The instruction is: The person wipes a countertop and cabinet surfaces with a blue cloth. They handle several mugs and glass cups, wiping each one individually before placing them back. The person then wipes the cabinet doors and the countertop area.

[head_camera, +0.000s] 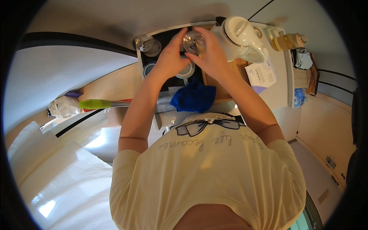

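Over the black tray [198,82], my left hand [172,57] and my right hand [212,54] curve around a clear drinking glass [192,43] from opposite sides. The fingers cover part of its sides. Left of it on the tray stands more clear glassware [151,46]. Under my left hand and wrist show a pale mug [187,70] and the rim of a dark mug [149,68], both partly hidden. A crumpled blue cloth [194,96] lies at the tray's near edge, between my forearms.
A white electric kettle [238,37] stands close to my right hand. Right of it are a printed card [261,74] and a bottle of amber liquid [287,42] at the cabinet's edge. A green-handled tool [96,103] lies left; white bedding [63,172] fills the lower left.
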`<state>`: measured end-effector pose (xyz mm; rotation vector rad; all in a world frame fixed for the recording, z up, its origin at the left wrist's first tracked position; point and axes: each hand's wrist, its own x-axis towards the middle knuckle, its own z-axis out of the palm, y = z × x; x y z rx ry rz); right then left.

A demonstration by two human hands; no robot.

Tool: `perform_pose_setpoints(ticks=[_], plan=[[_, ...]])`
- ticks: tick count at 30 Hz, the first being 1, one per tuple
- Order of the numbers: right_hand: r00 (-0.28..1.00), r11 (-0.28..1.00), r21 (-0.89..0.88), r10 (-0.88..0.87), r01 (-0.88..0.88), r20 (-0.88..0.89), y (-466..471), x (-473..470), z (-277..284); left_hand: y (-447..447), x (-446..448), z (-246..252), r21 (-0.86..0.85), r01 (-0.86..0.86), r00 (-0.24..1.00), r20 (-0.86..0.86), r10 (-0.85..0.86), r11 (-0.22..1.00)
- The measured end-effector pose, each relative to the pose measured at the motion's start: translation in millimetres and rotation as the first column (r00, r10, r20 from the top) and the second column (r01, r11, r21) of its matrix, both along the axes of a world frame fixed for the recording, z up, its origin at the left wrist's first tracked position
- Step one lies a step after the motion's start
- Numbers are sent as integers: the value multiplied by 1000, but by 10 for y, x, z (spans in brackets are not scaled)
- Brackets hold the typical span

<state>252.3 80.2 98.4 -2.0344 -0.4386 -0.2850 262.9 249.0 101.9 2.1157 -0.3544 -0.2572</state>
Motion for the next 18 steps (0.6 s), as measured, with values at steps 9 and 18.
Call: perform_pose_setpoints(ticks=[9,18], plan=[[974,996,-72,31,-49,-223,412,680,-542,255,356,-646,90,-220,973,86,212,971],[971,990,-107,70,-97,-229,390,749,-704,272,357,-783,-5,-205,979,1,205,979]])
